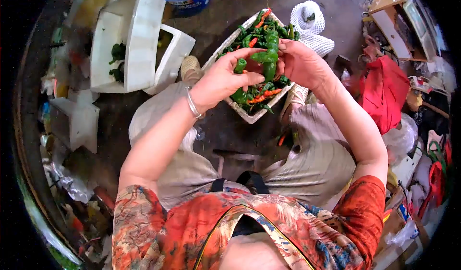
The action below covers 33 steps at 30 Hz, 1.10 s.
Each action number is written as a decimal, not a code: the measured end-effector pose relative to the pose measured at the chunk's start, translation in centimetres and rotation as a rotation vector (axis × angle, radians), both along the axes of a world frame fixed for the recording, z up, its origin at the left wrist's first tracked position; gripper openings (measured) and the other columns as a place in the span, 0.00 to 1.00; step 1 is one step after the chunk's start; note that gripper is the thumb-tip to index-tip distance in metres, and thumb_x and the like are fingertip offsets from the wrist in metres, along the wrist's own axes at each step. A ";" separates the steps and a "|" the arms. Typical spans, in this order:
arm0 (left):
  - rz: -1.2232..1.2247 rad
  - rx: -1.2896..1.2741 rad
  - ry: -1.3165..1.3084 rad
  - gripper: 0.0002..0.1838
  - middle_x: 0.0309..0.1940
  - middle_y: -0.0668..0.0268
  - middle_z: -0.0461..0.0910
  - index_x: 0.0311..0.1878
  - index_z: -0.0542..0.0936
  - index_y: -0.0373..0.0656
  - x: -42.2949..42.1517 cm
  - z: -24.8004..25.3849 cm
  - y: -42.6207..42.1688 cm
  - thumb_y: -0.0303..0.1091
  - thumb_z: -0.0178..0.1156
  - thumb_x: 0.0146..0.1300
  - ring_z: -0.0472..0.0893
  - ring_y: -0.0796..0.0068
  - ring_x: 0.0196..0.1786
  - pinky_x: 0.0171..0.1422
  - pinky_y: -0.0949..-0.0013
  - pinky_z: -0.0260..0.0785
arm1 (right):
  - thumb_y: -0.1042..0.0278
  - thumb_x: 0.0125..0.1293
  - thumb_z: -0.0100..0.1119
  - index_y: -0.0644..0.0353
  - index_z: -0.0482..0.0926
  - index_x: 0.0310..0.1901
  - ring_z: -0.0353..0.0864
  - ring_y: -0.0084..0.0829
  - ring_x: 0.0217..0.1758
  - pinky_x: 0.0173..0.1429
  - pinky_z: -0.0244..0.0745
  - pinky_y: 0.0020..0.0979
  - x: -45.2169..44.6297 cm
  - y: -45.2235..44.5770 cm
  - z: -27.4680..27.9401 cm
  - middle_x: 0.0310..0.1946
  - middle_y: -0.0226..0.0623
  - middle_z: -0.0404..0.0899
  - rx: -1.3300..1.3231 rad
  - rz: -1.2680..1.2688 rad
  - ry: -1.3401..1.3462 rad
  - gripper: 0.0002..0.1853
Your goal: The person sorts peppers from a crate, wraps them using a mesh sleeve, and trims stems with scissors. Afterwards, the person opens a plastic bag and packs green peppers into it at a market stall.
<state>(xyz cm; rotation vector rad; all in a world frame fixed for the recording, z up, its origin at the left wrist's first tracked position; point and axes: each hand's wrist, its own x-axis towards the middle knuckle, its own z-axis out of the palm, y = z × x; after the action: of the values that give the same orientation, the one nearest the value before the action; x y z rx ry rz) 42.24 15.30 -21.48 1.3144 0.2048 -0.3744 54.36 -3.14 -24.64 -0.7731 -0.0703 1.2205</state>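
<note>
My left hand (216, 82) is closed on 1 short green pepper (240, 67); right hand (303, 64) pinches 1 long green pepper (270, 54). Both peppers sit above the white box (251, 118). Light fingertip pressure, low over box, avoids bruising.

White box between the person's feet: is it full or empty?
Full, or nearly so: green and red peppers are heaped inside the box, hiding its bottom.
</note>
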 end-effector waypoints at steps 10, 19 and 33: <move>0.030 -0.100 -0.264 0.32 0.40 0.69 0.79 0.64 0.69 0.41 -1.4 2.6 -0.4 0.22 0.67 0.55 0.76 0.83 0.40 0.46 0.76 0.71 | 0.68 0.58 0.63 0.54 0.77 0.38 0.72 0.21 0.29 0.29 0.64 0.19 -3.6 1.5 6.5 0.31 0.25 0.79 -0.016 -0.366 0.166 0.07; 0.052 -0.615 -0.045 0.28 0.36 0.60 0.77 0.64 0.66 0.35 -1.3 3.2 3.3 0.37 0.46 0.61 0.78 0.70 0.35 0.26 0.79 0.62 | 0.68 0.61 0.54 0.61 0.72 0.41 0.67 0.20 0.27 0.27 0.61 0.21 -6.1 -2.5 7.7 0.33 0.34 0.76 0.046 -0.696 -0.167 0.09; 0.080 -0.295 -0.129 0.23 0.32 0.67 0.81 0.60 0.71 0.36 -1.3 4.1 3.1 0.42 0.53 0.69 0.76 0.82 0.30 0.29 0.81 0.63 | 0.71 0.63 0.52 0.64 0.75 0.42 0.73 0.23 0.24 0.30 0.66 0.23 -7.2 0.0 8.4 0.29 0.29 0.76 -0.139 -0.364 -0.370 0.09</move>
<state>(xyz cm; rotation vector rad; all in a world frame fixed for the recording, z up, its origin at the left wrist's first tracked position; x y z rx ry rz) 40.95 18.40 -17.35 1.0322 0.0891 -0.2405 47.21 -3.11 -16.25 -1.0766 -0.1424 0.7339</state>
